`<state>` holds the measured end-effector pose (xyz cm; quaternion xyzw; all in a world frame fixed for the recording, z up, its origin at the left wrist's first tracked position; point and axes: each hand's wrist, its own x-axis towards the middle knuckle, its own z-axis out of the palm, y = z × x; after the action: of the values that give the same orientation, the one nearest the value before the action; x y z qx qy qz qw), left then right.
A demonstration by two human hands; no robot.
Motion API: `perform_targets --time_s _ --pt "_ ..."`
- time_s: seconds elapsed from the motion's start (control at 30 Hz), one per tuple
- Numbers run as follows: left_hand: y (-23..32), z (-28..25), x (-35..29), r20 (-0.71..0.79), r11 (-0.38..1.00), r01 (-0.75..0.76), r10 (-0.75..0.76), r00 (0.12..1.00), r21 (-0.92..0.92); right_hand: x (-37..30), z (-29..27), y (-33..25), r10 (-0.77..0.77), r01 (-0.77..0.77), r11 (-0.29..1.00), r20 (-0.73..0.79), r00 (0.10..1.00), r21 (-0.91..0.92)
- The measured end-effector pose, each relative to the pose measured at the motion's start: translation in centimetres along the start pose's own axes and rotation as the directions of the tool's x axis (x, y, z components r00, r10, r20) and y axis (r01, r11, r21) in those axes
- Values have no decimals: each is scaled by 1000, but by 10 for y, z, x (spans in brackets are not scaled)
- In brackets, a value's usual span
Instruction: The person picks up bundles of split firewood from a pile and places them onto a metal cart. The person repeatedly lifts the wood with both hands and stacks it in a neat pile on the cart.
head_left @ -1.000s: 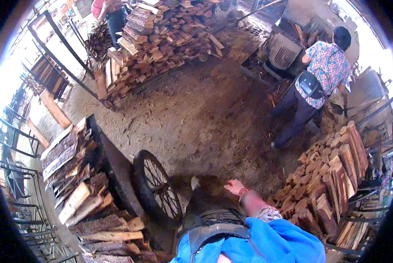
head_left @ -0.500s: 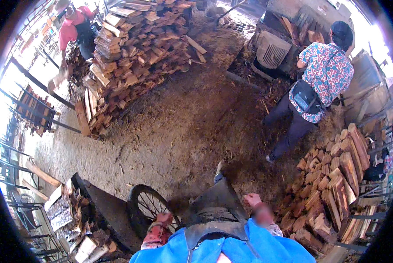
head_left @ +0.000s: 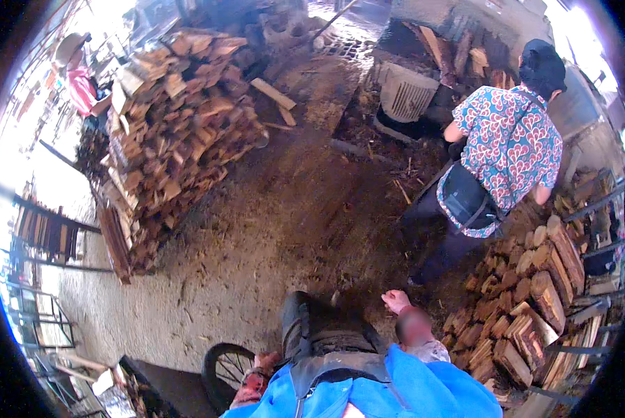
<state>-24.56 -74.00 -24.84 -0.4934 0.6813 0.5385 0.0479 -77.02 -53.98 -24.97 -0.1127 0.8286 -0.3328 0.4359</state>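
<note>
My right hand [head_left: 396, 301] hangs in front of my body at the right, its fingers curled and nothing visible in them. My left hand [head_left: 268, 360] is low beside my left hip, looking loosely closed, with no held thing visible. Just left of it stands a spoked wheel [head_left: 227, 369] with a black tyre, belonging to a dark metal cart [head_left: 160, 380]. Split firewood [head_left: 110, 393] lies at the cart's left side. My dark-trousered leg [head_left: 296, 324] is stepping forward on the dirt floor.
A tall firewood stack [head_left: 180, 139] stands at the far left, with a person in pink [head_left: 82, 90] behind it. A person in a patterned shirt [head_left: 511, 146] stands ahead right, near a slatted metal panel [head_left: 406, 93]. Another log pile [head_left: 514, 299] lies to my right.
I have moved forward; the cart and wheel have slid back toward the lower edge. The person in the patterned shirt appears closer, with an arm now lowered toward the right-hand log pile.
</note>
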Motion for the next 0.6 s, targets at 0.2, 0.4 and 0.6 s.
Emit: perform_targets --time_s 0.2,0.4,0.6 --pt "-10 0 117 -11 946 305 -306 952 109 79 -21 -61 -21 18 998 -38 999 -68" --pt "105 -89 246 336 687 -422 266 903 591 141 -32 -166 -16 -6 950 -70 997 -312" --pt "272 -189 459 145 984 2 24 989 -180 220 -61 -188 -81 29 963 -187 979 -268"
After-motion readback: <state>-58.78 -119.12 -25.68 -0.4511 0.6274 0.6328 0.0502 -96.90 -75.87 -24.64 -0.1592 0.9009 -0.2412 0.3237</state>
